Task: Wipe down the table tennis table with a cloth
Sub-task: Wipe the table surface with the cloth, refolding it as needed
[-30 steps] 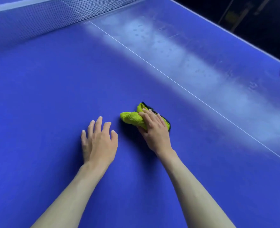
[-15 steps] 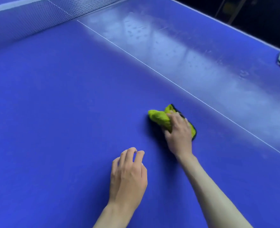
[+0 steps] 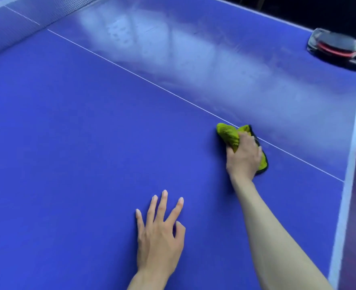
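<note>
The blue table tennis table (image 3: 78, 132) fills the view, with a thin white centre line running from upper left to lower right. A bunched yellow-green cloth (image 3: 229, 135) with a dark edge lies on that line. My right hand (image 3: 243, 158) covers the cloth from behind, fingers curled over it and pressing it onto the table. My left hand (image 3: 159, 237) lies flat on the bare blue surface nearer to me, fingers straight and spread, holding nothing.
The net (image 3: 26, 15) crosses the upper left corner. A black and red paddle in a clear case (image 3: 340, 49) lies near the far right corner. The table's white right edge (image 3: 348, 185) drops to dark floor. The far half shows a pale, smeared sheen.
My right hand has slid the cloth to the right, from mid-table onto the centre line. My left hand has moved right and closer to me, and its fingers have spread.
</note>
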A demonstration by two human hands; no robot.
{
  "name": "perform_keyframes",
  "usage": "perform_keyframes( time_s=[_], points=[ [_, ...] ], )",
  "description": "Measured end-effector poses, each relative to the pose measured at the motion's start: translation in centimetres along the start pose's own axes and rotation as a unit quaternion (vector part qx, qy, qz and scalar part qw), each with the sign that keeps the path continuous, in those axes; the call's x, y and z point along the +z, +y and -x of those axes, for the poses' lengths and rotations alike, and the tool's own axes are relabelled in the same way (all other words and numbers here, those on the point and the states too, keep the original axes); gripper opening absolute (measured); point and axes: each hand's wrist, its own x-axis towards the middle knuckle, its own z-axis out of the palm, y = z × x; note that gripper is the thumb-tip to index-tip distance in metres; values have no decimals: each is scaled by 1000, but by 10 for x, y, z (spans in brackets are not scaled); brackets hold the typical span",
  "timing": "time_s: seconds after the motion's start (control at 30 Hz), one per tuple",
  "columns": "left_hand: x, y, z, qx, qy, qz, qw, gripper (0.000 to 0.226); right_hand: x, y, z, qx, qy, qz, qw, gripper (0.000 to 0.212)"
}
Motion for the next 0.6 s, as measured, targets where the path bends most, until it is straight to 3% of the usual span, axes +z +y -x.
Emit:
perform_keyframes(
  time_s=[0.07,0.13,0.23,0.3,0.4,0.5,0.57,0.6],
  points=[
    [-2,1,0,-7,-6,6,1000,61,8,-24,47,-124,-52,-8,991,62],
    [-3,3,0,-11,-6,6,1000,62,11,-36,88,-270,-108,-11,957,61],
    [-3,5,-1,-18,8,12,1000,62,1,-16,89,-382,-134,-29,914,55],
    [-2,5,1,-23,10,28,999,62,-10,17,55,-325,-117,-30,938,60],
    [-2,7,1,-34,0,46,998,53,-42,90,-9,-148,-36,-9,988,64],
    [-4,23,-2,-69,-14,31,997,49,-72,138,-37,-1,25,5,1000,55],
    [-7,43,3,-62,11,2,998,45,-67,120,-20,41,32,-5,999,54],
    [-5,57,10,-39,32,-5,999,44,-61,107,-1,21,24,-7,999,56]
  ],
)
